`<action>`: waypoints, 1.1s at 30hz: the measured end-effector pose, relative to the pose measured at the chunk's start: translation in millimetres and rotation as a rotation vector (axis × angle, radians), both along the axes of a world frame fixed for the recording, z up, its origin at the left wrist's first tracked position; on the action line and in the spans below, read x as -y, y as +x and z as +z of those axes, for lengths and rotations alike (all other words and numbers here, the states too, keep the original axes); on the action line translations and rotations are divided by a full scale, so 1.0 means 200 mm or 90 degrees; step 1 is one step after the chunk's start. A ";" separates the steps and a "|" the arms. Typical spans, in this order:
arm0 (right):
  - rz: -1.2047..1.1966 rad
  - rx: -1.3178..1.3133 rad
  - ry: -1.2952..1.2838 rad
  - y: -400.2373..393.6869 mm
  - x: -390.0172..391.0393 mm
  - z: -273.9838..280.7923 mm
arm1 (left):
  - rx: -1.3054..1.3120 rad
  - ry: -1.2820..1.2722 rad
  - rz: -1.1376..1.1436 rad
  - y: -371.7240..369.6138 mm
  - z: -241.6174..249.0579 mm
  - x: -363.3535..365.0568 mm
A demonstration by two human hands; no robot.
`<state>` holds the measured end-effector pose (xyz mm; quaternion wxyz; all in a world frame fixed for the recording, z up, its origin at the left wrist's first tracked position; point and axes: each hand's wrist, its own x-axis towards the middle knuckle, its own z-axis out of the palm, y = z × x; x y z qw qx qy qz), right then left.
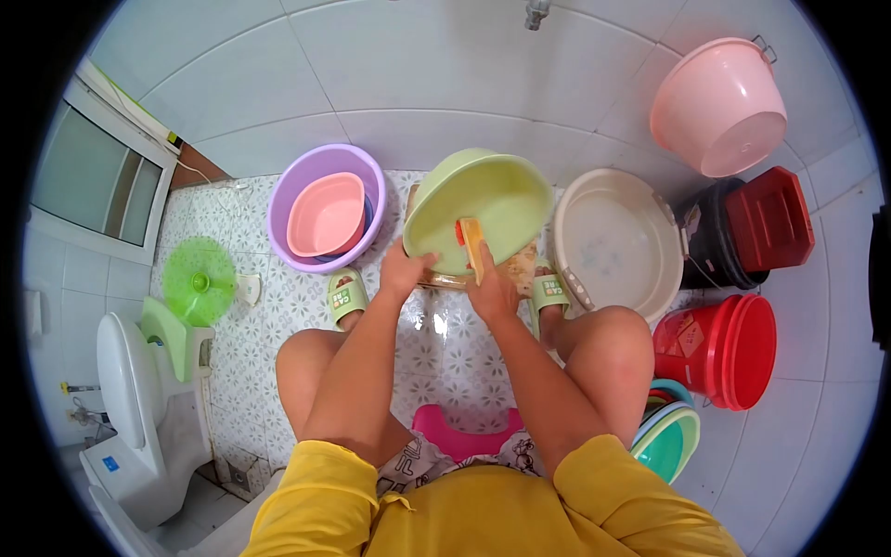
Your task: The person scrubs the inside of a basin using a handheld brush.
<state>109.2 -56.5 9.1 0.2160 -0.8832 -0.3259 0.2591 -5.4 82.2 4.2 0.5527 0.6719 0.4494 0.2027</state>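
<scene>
A light green basin (pixel 515 200) is tilted toward me, its open inside facing my knees. My left hand (pixel 405 269) is closed on the basin's lower left rim, thumb over the edge. In my right hand (pixel 493 292) is a scrub brush (pixel 473 246) with a yellow back and orange-red bristles, held by its handle at the lower part of the basin's inside. Under the basin lies a brown board (pixel 527 269), partly hidden by it and by my right hand.
A purple basin (pixel 278 218) with a pink basin (pixel 325 215) inside stands left; a beige basin (pixel 668 255) holding cloudy water stands right. Red buckets (pixel 691 342), a dark bucket (pixel 710 232) and stacked basins (pixel 682 436) line the right wall. A toilet (pixel 125 381) is at left. The patterned floor looks wet.
</scene>
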 end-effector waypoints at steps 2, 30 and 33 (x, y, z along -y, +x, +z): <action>-0.012 0.092 -0.011 0.00 -0.02 -0.02 | -0.009 0.068 0.083 0.03 0.08 -0.01; 0.028 -0.070 -0.060 0.02 -0.04 0.07 | -0.002 -0.135 0.042 0.00 0.12 -0.01; 0.051 -0.086 0.002 -0.02 -0.02 0.05 | 0.009 -0.084 0.099 -0.03 0.02 -0.04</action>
